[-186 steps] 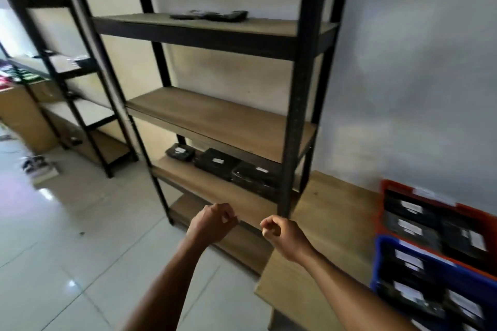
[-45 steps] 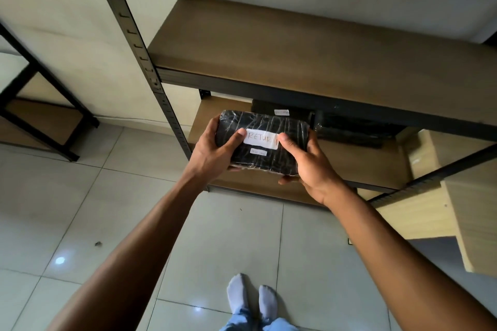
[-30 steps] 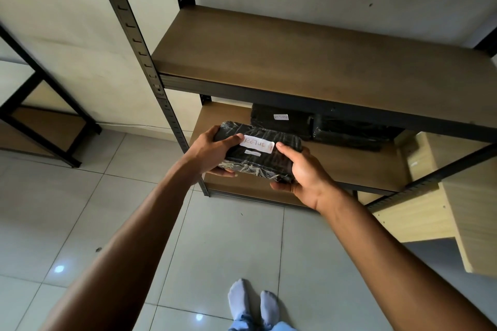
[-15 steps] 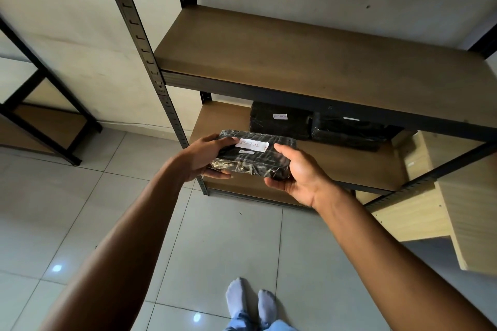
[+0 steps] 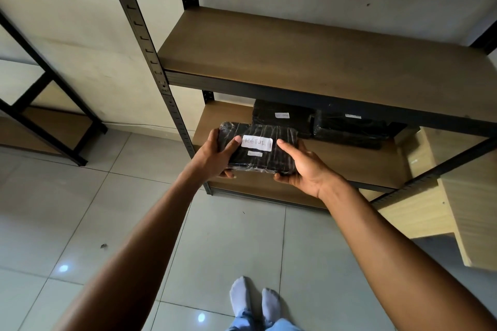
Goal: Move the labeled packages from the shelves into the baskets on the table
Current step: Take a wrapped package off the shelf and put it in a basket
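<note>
Before the lower shelf (image 5: 357,166), both hands (image 5: 212,160) (image 5: 305,170) grip a package (image 5: 269,161) labelled "RETUR".

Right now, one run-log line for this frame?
left hand: grips labelled package | right hand: grips it | lower shelf: two more packages | baskets: unseen

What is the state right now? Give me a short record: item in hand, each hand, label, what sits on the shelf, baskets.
item in hand: black package, held in front of the lower shelf
left hand: grips its left end, thumb on top
right hand: grips its right end, thumb on top
label: white label, handwritten, begins RETUR
on shelf: left package and right package, side by side
baskets: not in view
</note>
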